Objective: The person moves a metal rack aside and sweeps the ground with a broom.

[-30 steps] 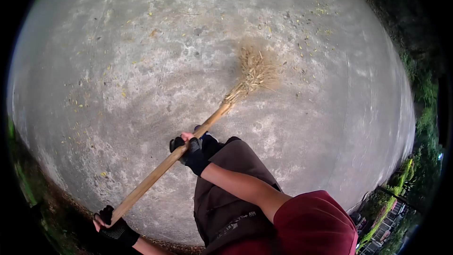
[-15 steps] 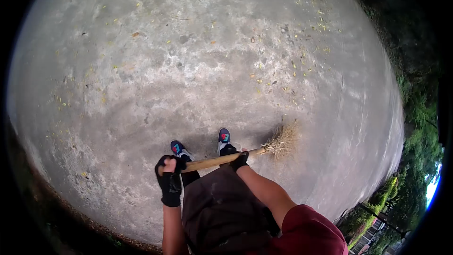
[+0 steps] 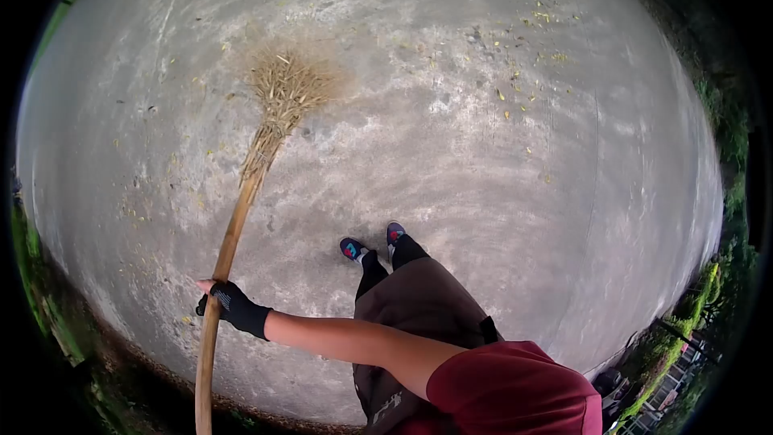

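My right hand point(image 3: 233, 308), in a black fingerless glove, is wrapped round the wooden handle of a straw broom point(image 3: 229, 246). The arm reaches across my body to the left. The broom's bristle head point(image 3: 288, 89) is up and left of my feet, spread out and slightly blurred at its tips, over the concrete ground point(image 3: 451, 161). The handle's lower end runs out of view at the bottom edge. My left hand is out of view.
My feet in dark shoes point(image 3: 352, 248) stand on the concrete. Yellow leaves point(image 3: 515, 89) are scattered at the upper right and more thinly at the left. Greenery point(image 3: 684, 330) borders the ground at the right, with a dark planted edge at lower left.
The broom head has swung from the right of my feet to the upper left. My right hand has moved left with the handle; my left hand has gone out of view.
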Tool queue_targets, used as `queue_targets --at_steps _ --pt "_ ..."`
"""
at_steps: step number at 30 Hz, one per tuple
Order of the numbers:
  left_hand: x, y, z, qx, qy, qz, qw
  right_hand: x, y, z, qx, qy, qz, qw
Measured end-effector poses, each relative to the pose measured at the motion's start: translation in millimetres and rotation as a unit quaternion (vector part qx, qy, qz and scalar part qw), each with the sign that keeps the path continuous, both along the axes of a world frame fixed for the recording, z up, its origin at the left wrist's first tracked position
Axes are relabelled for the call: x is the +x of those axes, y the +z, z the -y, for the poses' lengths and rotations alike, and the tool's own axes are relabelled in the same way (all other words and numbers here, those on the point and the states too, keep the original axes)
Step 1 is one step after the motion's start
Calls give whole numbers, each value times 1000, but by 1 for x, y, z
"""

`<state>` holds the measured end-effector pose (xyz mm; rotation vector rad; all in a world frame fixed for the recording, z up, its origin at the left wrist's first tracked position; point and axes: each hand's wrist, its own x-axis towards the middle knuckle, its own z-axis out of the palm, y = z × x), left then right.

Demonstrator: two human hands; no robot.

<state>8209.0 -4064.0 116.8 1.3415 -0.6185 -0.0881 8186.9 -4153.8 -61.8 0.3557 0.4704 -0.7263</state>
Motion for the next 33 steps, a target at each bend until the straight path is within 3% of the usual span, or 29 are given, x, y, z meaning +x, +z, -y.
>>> queue_targets --at_steps 1,4,9,12,14,16,19,22,24,25,26,27,28,29,30,31,33 --pt "9 -6 4 -6 -20 -38 999 -28 -1 -5 38 13 -7 999" --pt "7 -47 25 1 -124 -185 975 -122 -63 -25 253 -177 69 949" --pt "-148 -151 79 112 -378 -428 813 -413 -163 -58 208 -402 -253 855" --pt "-314 -190 91 235 -505 -427 713 -574 -219 -107 181 -574 -81 794" --pt "-409 -197 101 275 -600 -351 665 -657 -239 -129 305 -560 -203 743" --pt "-463 -208 111 261 -598 -336 679 -707 -279 -150 350 -503 -166 772" --pt "-398 -199 152 354 -478 -311 741 -654 -304 -85 418 -422 -129 794" --pt "-278 -145 143 234 -271 -285 889 -464 -237 35 380 -335 -152 849" --pt "-227 -84 106 210 -123 -111 963 -372 -192 98 309 -269 -127 903" --pt "-221 -59 85 266 -47 61 961 -336 -173 126 258 -230 -111 932" --pt "-225 -40 74 279 6 154 948 -300 -155 153 203 -193 -98 955" --pt "-252 -20 85 137 12 10 990 -285 -146 183 62 -123 -120 983" --pt "-261 -15 78 202 8 70 977 -290 -105 213 1 -62 -158 986" --pt "-267 -8 75 260 5 133 956 -262 -102 232 14 -65 -79 995" --pt "-296 3 101 12 -33 20 999 -248 -73 236 -17 -51 -69 996" --pt "-288 23 99 2 -27 28 999 -238 -35 229 -47 -33 -63 996" --pt "-256 71 86 -162 17 -91 982 -232 14 201 -33 11 -21 999"
